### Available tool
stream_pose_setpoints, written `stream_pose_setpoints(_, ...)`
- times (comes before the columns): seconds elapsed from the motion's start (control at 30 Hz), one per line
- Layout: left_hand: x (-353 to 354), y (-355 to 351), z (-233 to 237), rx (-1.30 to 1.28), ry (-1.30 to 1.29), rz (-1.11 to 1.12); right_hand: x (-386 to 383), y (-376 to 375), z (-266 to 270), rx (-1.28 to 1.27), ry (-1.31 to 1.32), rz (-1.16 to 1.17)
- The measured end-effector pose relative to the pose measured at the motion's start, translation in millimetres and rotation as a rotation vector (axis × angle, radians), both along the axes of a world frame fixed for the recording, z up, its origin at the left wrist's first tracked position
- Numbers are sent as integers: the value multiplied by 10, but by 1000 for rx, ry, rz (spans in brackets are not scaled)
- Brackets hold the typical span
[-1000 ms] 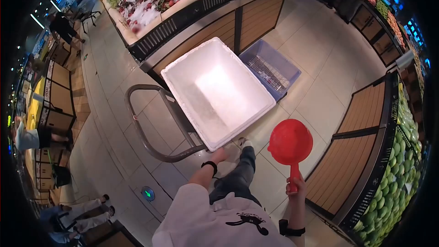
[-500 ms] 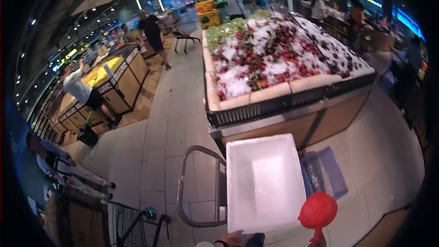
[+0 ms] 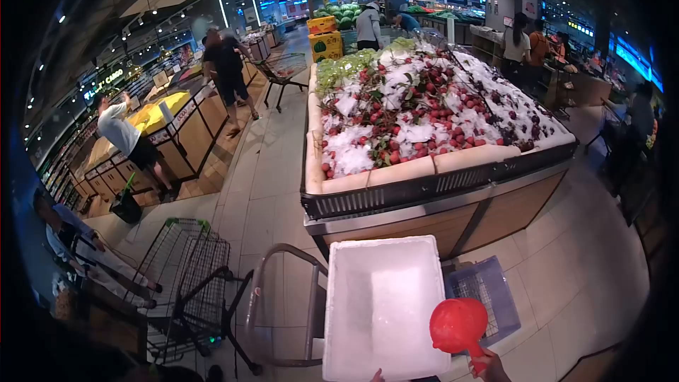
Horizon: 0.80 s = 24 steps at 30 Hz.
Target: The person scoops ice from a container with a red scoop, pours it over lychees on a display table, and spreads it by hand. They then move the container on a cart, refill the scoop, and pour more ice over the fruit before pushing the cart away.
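The right hand gripped the handle of a red scoop, and its bowl hung over the near right corner of a white foam box. Of the left hand only the fingertips showed, at the near rim of the box. A grey trolley handle curved up at the left of the box. A blue crate stood just beside the box, in front of a display stand heaped with red fruit and crushed ice. A shopping cart stood further left.

Display stand heaped with ice and red fruit — a blue crate at its foot, a wire shopping cart further left.
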State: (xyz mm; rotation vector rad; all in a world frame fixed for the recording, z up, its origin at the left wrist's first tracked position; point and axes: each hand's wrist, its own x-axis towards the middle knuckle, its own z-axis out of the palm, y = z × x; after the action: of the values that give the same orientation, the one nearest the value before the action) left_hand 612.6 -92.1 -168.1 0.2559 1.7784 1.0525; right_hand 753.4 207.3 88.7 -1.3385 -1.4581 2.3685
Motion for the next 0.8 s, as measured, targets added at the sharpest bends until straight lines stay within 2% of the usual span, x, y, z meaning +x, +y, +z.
stream_pose_setpoints(0.03, 63, 134, -232, -9, 331, -237, 63, 169, -52, 8, -2, -11)
stream_pose_setpoints(0.07, 233, 232, -517, 263, 867, 16, 114, 383, -115, -2, -11, 24)
stream_pose_setpoints(0.1, 370, 280, -792, 273, 865, 2, 221, 517, -169, -23, -21, 58)
stream_pose_setpoints(0.13, 359, 346, -930, 332, 792, 332, 184, 622, 20, -157, -1, -38)
stream_pose_setpoints(0.17, 288, 525, -953, 395, 703, 667, 170, 764, 1, -148, 15, -47)
stream_pose_setpoints(0.2, 267, 615, -963, 400, 705, 665, 184, 899, -34, -107, 38, -42)
stream_pose_setpoints(0.27, 271, 537, -886, 138, -343, 1107, 204, 1041, 51, -47, 59, -46)
stream_pose_setpoints(0.3, 236, 536, -799, -175, -635, 1162, 259, 1150, 47, -64, 46, -39)
stream_pose_setpoints(0.37, 185, 550, -630, -11, -509, 1289, 283, 1380, -66, -140, 88, 63)
stream_pose_setpoints(0.4, 202, 569, -506, -21, -415, 1216, 269, 1432, -120, -134, 107, 52)
stream_pose_setpoints(0.43, 274, 659, -155, -33, -336, 1145, 264, 1483, -126, -125, 114, 45)
stream_pose_setpoints(0.47, 261, 659, -417, -2, -464, 1349, 250, 1537, -121, -129, 132, 23)
stream_pose_setpoints(0.5, 294, 644, -528, 52, -305, 1368, 231, 1538, -87, -140, 132, 7)
stream_pose_setpoints(0.53, 264, 660, -329, 65, -470, 1522, 231, 1585, -122, -164, 148, 23)
stream_pose_setpoints(0.57, 297, 624, -101, 150, -444, 1471, 206, 1604, -108, -160, 142, 26)
stream_pose_setpoints(0.6, 300, 513, -62, 127, -278, 1314, 184, 1619, -72, -173, 132, 44)
stream_pose_setpoints(0.63, 270, 470, 111, 184, -320, 1294, 167, 1640, -66, -168, 132, 66)
stream_pose_setpoints(0.67, 236, 491, 373, 58, -256, 1340, 153, 1656, -73, -164, 144, 80)
stream_pose_setpoints(0.7, 148, 467, 564, -274, -235, 1310, 114, 1698, -86, -168, 152, 100)
stream_pose_setpoints(0.77, 100, 363, 722, -438, -115, 1166, 154, 1698, -138, -201, 140, 123)
stream_pose_setpoints(0.8, 93, 326, 644, -457, -113, 1175, 127, 1713, -156, -192, 132, 116)
